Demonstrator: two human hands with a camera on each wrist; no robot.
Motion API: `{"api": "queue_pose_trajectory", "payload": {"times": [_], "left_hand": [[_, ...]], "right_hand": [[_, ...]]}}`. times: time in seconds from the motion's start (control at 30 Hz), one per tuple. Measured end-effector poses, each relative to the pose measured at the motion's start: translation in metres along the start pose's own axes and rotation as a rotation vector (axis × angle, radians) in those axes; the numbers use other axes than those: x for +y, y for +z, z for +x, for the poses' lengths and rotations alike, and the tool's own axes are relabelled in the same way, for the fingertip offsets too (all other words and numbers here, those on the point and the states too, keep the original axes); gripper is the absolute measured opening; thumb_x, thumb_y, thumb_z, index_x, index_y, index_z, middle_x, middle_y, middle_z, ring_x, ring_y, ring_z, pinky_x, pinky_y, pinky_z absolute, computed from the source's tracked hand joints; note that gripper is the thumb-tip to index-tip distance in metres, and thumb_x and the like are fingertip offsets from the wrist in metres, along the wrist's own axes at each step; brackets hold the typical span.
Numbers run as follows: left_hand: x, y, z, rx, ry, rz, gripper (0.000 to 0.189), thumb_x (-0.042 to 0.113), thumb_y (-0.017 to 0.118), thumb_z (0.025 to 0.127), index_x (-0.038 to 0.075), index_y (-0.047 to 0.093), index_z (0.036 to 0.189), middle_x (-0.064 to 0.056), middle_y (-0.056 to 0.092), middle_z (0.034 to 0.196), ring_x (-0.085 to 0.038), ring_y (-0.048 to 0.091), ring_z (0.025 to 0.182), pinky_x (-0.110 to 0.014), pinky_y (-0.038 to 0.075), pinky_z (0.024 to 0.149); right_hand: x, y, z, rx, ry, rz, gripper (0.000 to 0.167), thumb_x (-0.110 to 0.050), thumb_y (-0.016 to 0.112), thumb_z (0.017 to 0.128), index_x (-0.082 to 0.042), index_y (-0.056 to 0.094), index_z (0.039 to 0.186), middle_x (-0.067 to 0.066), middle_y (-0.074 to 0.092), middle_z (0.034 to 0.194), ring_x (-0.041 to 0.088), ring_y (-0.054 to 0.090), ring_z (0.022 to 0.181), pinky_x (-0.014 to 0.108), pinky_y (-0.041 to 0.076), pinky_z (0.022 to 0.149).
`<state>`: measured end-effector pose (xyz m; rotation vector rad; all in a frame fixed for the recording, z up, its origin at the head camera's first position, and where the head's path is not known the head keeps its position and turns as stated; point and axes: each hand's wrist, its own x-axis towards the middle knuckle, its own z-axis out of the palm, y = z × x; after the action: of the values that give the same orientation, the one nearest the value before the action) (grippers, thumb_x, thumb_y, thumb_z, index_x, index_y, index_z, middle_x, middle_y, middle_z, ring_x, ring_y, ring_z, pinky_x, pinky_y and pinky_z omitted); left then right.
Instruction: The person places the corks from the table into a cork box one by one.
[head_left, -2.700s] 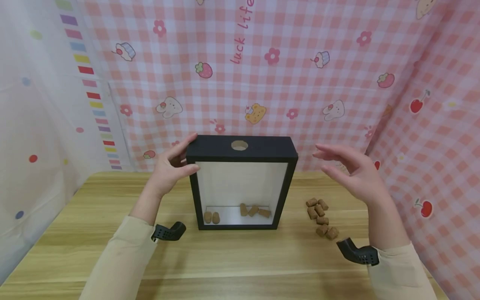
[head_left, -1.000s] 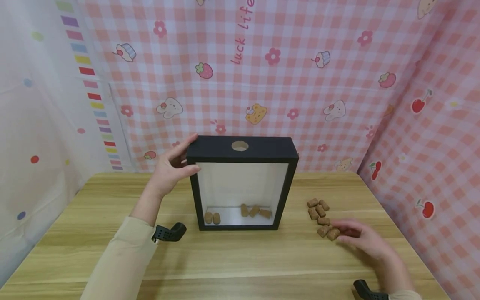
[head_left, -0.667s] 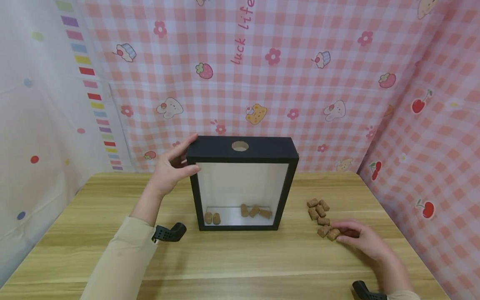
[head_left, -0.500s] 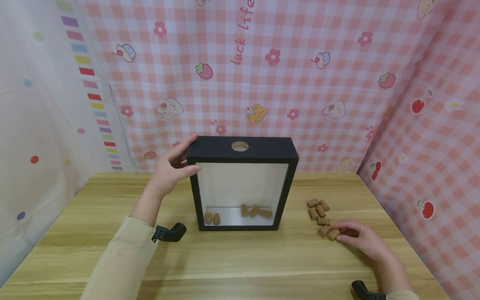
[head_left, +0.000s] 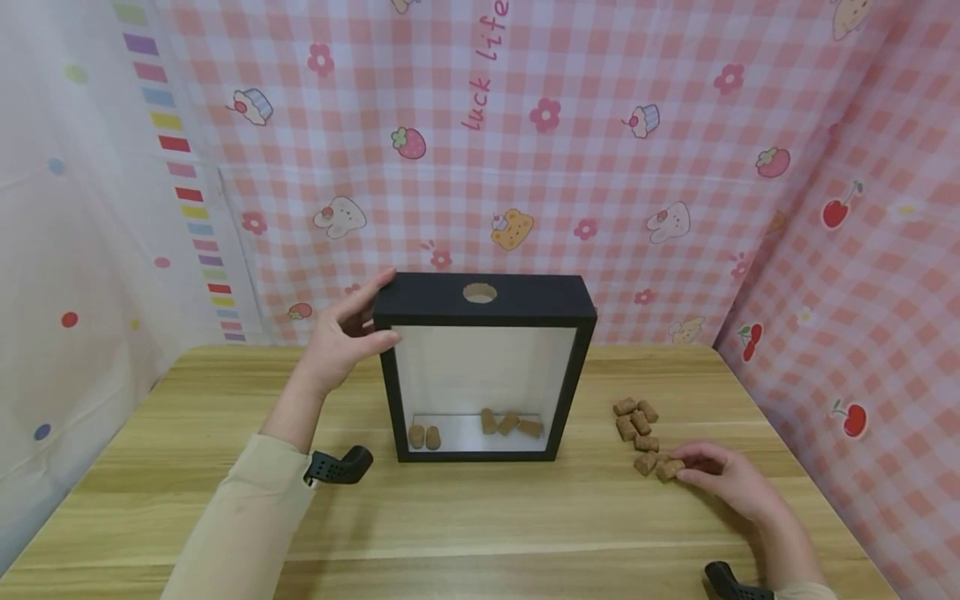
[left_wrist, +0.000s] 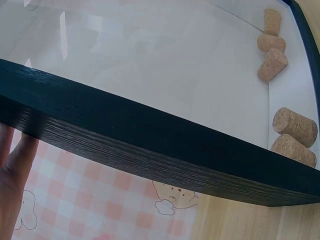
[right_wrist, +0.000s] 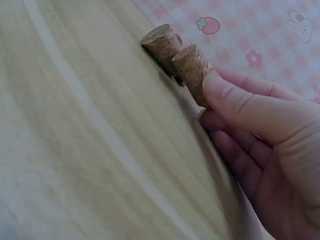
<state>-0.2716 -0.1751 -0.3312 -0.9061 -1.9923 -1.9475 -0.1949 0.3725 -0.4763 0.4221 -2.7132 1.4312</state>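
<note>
A black shadow box frame [head_left: 487, 318] with a clear front and a round hole [head_left: 480, 292] in its top stands upright mid-table. My left hand [head_left: 337, 337] grips its upper left corner, thumb on the front edge and fingers behind. Several corks [left_wrist: 295, 127] lie inside along the bottom, two at the left and three at the right. To the right of the frame, my right hand [head_left: 723, 475] pinches a cork [right_wrist: 195, 72] between thumb and fingers, low at the near end of a small pile. Another cork [right_wrist: 162, 42] lies right beside it on the table.
The loose cork pile [head_left: 636, 423] spreads on the wooden table [head_left: 480, 533] between frame and right hand. Pink checked cloth [head_left: 480, 167] hangs behind and to the right, white dotted cloth [head_left: 67, 250] at the left. Each wrist wears a black camera mount [head_left: 341, 465].
My right hand has come down from beside the frame to the pile. It now pinches the nearest cork, which has shifted slightly right. The left hand keeps its grip on the frame.
</note>
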Motion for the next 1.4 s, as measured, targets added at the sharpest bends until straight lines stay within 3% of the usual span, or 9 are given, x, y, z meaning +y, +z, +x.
{"api": "queue_pose_trajectory", "payload": {"times": [0.27, 0.6, 0.83, 1.03, 1.27, 1.4], "left_hand": [[0.0, 0.0, 0.001, -0.005, 0.011, -0.016, 0.07, -0.008, 0.068, 0.086, 0.016, 0.048, 0.149, 0.0, 0.046, 0.151, -0.013, 0.05, 0.13, -0.024, 0.046, 0.091], [-0.001, 0.0, 0.001, -0.007, 0.003, -0.014, 0.07, -0.008, 0.068, 0.086, 0.016, 0.048, 0.149, 0.001, 0.046, 0.151, -0.013, 0.05, 0.13, -0.024, 0.046, 0.091], [-0.001, 0.0, 0.001, -0.006, 0.017, -0.026, 0.072, -0.011, 0.066, 0.085, 0.016, 0.048, 0.149, 0.001, 0.045, 0.152, -0.013, 0.049, 0.131, -0.024, 0.046, 0.092], [0.0, 0.0, 0.001, -0.001, 0.012, -0.022, 0.073, -0.012, 0.067, 0.084, 0.015, 0.047, 0.149, 0.002, 0.043, 0.153, -0.013, 0.045, 0.135, -0.024, 0.045, 0.093], [0.0, 0.0, 0.001, 0.0, 0.01, -0.02, 0.072, -0.011, 0.067, 0.085, 0.015, 0.048, 0.149, -0.005, 0.041, 0.154, -0.013, 0.045, 0.135, -0.024, 0.045, 0.094], [0.0, 0.0, 0.001, -0.003, 0.014, -0.026, 0.072, -0.011, 0.067, 0.085, 0.015, 0.048, 0.149, -0.004, 0.042, 0.154, -0.013, 0.046, 0.134, -0.024, 0.045, 0.094]], "right_hand": [[-0.016, -0.004, 0.0, 0.056, 0.031, 0.092, 0.031, -0.006, 0.068, 0.093, 0.009, 0.063, 0.12, -0.005, 0.067, 0.105, 0.006, 0.062, 0.093, 0.022, 0.051, 0.076], [-0.052, -0.009, 0.014, 0.135, 0.005, 0.066, 0.034, -0.013, 0.067, 0.096, 0.005, 0.062, 0.124, -0.014, 0.066, 0.105, 0.001, 0.063, 0.092, 0.023, 0.052, 0.076], [-0.077, -0.01, 0.031, 0.204, -0.134, 0.16, 0.03, 0.0, 0.062, 0.096, 0.004, 0.062, 0.126, -0.015, 0.067, 0.107, 0.001, 0.063, 0.094, 0.016, 0.049, 0.078], [-0.111, -0.012, 0.051, 0.292, -0.312, 0.246, 0.03, 0.012, 0.061, 0.092, 0.009, 0.063, 0.121, -0.008, 0.068, 0.108, 0.004, 0.065, 0.094, 0.016, 0.05, 0.078], [-0.156, -0.016, 0.072, 0.289, -0.557, 0.377, 0.029, 0.023, 0.06, 0.086, 0.017, 0.064, 0.114, 0.004, 0.068, 0.109, 0.011, 0.065, 0.094, 0.019, 0.051, 0.079], [-0.178, -0.02, 0.082, 0.286, -0.642, 0.367, 0.029, 0.021, 0.062, 0.085, 0.016, 0.064, 0.113, 0.008, 0.067, 0.109, 0.013, 0.065, 0.093, 0.019, 0.051, 0.078]]}}
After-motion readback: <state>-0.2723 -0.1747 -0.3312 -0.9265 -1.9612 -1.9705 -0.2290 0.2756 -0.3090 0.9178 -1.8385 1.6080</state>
